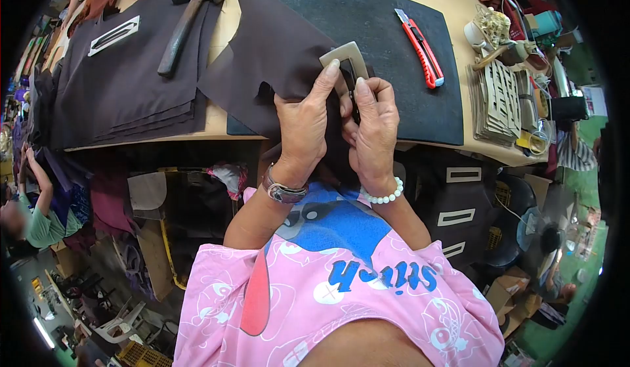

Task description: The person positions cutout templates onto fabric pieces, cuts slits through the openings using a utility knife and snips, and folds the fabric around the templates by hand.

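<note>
We've got both hands busy over the near edge of the pale tan tabletop (453, 2). Our left hand (303, 119), with a wristwatch (285, 186) on the wrist, has its grip closed, thumb pressed on a pale, flat, angular frame-like piece (348, 51) that sits against a big sheet of dark brown fabric (275, 45). Our right hand (375, 119), the one with the pale beaded bracelet (382, 193), has its grip pinched on the right side of that same piece; fingers hide most of the rest. All this is over the left half of a black cutting mat (420, 114).

On the mat's right side lies a red utility knife (420, 48), blade toward the far edge. Off to the left, a wooden-handled hammer (182, 35) rests on a layered stack of dark brown fabric (141, 85), and a stack of pale slotted templates (493, 104) sits at the right end.
</note>
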`<state>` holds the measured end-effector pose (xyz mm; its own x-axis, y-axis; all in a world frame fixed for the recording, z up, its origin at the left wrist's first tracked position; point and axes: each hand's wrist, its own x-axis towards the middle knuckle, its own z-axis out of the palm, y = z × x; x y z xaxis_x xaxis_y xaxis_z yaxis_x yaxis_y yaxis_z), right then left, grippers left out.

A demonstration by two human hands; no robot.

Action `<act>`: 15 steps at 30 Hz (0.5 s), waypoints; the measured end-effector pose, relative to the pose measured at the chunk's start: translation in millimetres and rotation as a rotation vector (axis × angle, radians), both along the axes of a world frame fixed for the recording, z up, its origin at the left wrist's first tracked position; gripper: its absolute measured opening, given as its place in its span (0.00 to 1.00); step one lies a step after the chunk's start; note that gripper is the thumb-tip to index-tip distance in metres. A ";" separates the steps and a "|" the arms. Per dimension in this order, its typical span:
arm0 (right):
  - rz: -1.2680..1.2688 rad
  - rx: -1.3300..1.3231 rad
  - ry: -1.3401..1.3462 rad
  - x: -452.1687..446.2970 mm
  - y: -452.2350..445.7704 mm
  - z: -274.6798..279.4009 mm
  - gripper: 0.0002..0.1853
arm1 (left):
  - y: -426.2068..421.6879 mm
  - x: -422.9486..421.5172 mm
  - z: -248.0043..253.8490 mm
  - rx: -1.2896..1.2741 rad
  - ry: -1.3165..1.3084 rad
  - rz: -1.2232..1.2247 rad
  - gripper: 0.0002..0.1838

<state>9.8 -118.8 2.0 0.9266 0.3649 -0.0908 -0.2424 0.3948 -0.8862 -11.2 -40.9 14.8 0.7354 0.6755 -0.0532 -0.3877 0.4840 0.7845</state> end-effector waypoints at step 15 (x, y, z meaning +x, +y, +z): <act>-0.399 -1.297 -1.092 55.1 -82.8 -21.5 0.11 | 38.6 22.2 -24.7 -0.076 0.153 -0.179 0.10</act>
